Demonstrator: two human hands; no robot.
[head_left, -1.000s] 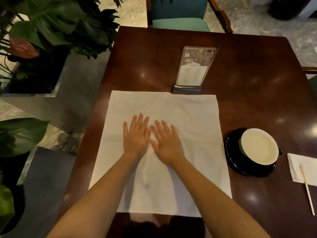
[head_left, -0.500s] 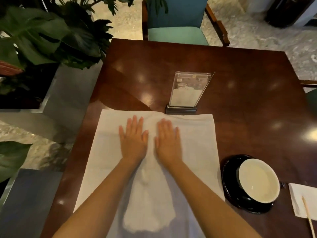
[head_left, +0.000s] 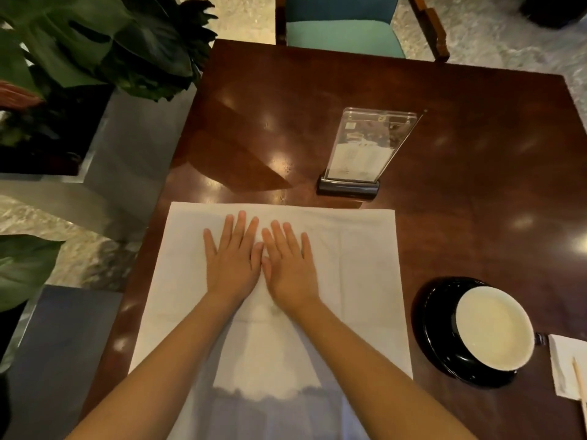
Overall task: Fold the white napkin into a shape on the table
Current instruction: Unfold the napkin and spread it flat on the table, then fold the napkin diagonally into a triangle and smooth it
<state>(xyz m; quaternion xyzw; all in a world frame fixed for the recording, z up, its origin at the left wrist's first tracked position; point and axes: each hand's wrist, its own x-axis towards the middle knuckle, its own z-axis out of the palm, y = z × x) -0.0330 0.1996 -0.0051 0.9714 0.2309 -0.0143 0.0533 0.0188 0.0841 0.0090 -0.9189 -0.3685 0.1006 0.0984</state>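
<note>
White napkin lies flat on the dark wooden bench, and both hands press on its upper middle: left hand and right hand, palms down, fingers spread, thumbs touching, each grip wide open with nothing held. Acrylic menu stand just beyond; black cup and saucer to the right.
</note>
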